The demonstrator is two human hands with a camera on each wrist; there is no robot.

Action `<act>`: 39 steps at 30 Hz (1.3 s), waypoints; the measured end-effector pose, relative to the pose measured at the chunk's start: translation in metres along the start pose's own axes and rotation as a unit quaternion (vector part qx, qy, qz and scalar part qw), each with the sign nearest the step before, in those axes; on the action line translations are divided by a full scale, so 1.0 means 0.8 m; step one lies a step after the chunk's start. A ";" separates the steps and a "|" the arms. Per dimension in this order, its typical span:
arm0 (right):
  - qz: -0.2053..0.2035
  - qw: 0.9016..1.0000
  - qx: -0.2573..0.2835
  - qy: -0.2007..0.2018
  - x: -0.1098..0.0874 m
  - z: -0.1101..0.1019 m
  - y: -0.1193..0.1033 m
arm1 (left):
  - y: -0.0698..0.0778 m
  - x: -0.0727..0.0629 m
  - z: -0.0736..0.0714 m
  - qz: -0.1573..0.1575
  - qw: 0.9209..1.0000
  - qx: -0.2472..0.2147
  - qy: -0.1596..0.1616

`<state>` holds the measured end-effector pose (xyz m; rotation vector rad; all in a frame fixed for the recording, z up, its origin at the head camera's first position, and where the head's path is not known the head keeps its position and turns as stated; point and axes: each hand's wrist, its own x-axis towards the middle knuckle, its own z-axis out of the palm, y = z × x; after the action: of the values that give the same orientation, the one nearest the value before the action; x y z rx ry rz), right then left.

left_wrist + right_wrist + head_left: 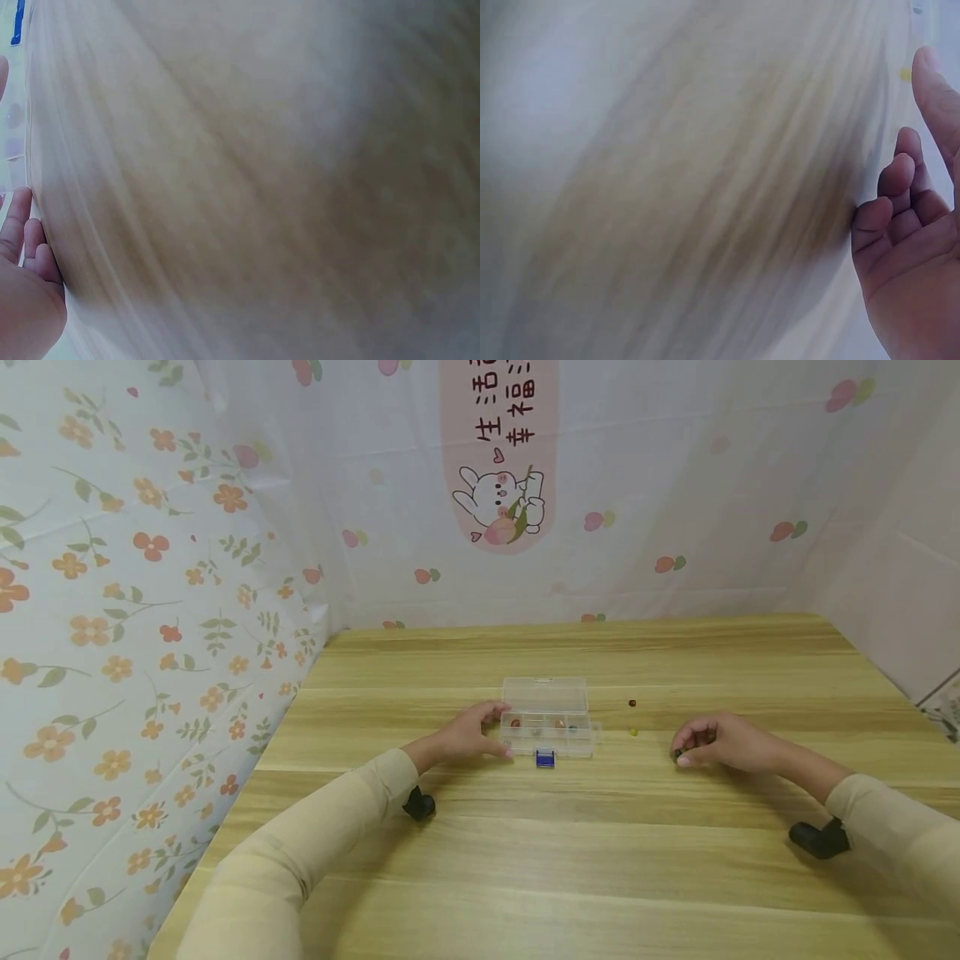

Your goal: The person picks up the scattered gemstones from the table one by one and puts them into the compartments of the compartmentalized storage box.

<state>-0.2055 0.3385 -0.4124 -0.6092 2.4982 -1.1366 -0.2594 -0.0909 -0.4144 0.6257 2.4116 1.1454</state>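
A clear plastic compartment box (545, 739) lies on the wooden table with its lid (545, 695) folded back and a blue latch (545, 759) on its near side. Several small beads sit in its compartments, among them a red one (515, 723). My left hand (468, 732) grips the box's left end, thumb at the near corner and fingers at the far one. Right of the box, my right hand (723, 743) pinches a small dark bead (678, 753) low over the tabletop. In the right wrist view, the right hand (907, 232) shows several bent fingers; the bead is hidden there.
Between the box and my right hand lie a dark red bead (632, 702) and a yellow bead (633, 732). Black wrist devices (819, 839) hang under both sleeves. Patterned cloth (637, 493) stands behind the table (555, 860) and along its left side.
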 end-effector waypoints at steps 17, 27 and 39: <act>-0.031 0.999 -0.010 0.031 0.034 0.008 -0.023 | -0.003 0.002 0.002 0.006 1.000 -0.001 -0.001; -0.046 0.998 0.005 0.046 0.051 0.014 -0.039 | -0.003 0.001 0.002 0.006 1.000 -0.004 0.002; -0.073 0.996 0.035 0.043 0.076 0.025 -0.052 | -0.002 0.001 0.002 0.006 1.000 -0.002 0.007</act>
<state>-0.2378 0.2707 -0.4001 -0.7502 2.5074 -1.3234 -0.2593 -0.0904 -0.4172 0.6349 2.4194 1.1624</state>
